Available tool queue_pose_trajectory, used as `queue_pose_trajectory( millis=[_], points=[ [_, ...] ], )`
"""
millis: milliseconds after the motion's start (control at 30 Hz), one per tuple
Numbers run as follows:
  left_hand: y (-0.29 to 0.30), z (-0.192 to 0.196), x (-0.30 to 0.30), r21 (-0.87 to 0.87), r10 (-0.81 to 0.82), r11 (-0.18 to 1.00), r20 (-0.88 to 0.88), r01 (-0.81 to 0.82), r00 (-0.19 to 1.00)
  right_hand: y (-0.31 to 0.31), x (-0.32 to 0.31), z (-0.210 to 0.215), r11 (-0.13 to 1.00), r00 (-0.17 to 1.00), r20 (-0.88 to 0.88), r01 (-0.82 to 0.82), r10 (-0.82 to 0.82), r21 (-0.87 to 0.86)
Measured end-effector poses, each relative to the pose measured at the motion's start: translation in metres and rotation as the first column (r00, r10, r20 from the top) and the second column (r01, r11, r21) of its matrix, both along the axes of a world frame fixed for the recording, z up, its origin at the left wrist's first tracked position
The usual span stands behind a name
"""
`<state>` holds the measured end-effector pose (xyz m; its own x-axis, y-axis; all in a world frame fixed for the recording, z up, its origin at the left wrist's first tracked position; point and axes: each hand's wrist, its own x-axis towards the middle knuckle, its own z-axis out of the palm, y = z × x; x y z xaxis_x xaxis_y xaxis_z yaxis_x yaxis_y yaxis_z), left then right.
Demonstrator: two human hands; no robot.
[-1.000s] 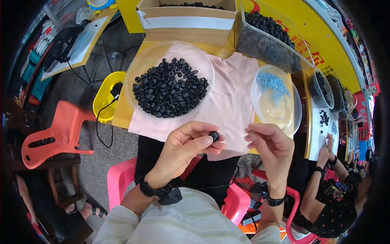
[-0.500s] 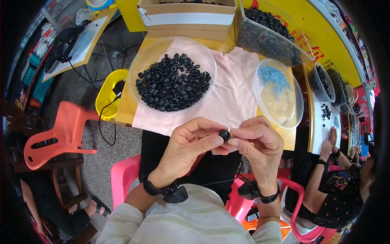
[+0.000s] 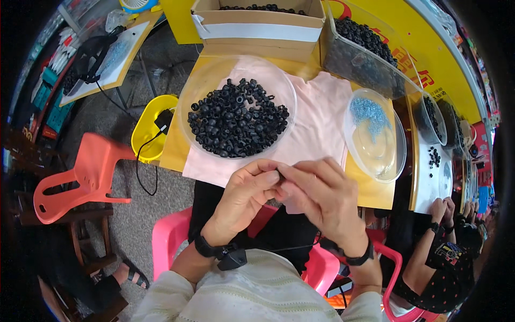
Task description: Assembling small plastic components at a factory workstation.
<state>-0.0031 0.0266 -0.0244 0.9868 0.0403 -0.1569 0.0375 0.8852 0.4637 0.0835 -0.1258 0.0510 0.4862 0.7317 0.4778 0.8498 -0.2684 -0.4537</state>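
My left hand (image 3: 238, 201) pinches a small round black plastic piece (image 3: 280, 175) between thumb and fingers in front of the table. Most of that piece is covered by fingertips. My right hand (image 3: 324, 196) is closed against it, back of the hand upward; what its fingertips hold is hidden. Just beyond my hands, a wide clear round tub (image 3: 292, 115) holds many loose black plastic pieces (image 3: 236, 121). To the right, a clear oval dish (image 3: 370, 147) contains tiny pale-blue pieces (image 3: 370, 115). A pink cloth (image 3: 316, 118) lies beneath the tub.
Behind the tub stand a cardboard box (image 3: 257, 32) and a clear bin (image 3: 365, 75), both with black pieces. A yellow bucket (image 3: 144, 126) is left of the table, near an orange stool (image 3: 91, 177). At right, another person (image 3: 445, 257) sits at a neighbouring table.
My right hand has turned over and closed onto the black piece, covering most of it. My left hand keeps its pinch. The whole view has shifted slightly.
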Motion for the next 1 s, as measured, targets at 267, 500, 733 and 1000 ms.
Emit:
queue_pose_trajectory(
  millis=[267, 500, 733, 1000],
  points=[
    [0.014, 0.003, -0.002, 0.151, 0.02, 0.988, -0.055, -0.012, 0.998, 0.073, 0.119, -0.021, 0.961, 0.992, 0.111, 0.092, -0.065, -0.26],
    [0.02, -0.009, -0.005, 0.084, -0.028, 0.996, 0.034, 0.025, 0.999, 0.099, 0.141, -0.044, 0.91, 0.962, 0.268, 0.056, 0.062, -0.411],
    [0.023, -0.007, -0.002, 0.112, -0.038, 0.993, 0.033, 0.034, 0.999, 0.107, 0.139, -0.061, 0.898, 0.913, 0.388, 0.062, 0.124, -0.435],
    [0.016, 0.006, -0.007, 0.137, 0.009, 0.99, -0.013, -0.007, 1.0, 0.081, 0.12, -0.024, 0.991, 1.0, -0.021, -0.013, 0.01, -0.136]
  ],
)
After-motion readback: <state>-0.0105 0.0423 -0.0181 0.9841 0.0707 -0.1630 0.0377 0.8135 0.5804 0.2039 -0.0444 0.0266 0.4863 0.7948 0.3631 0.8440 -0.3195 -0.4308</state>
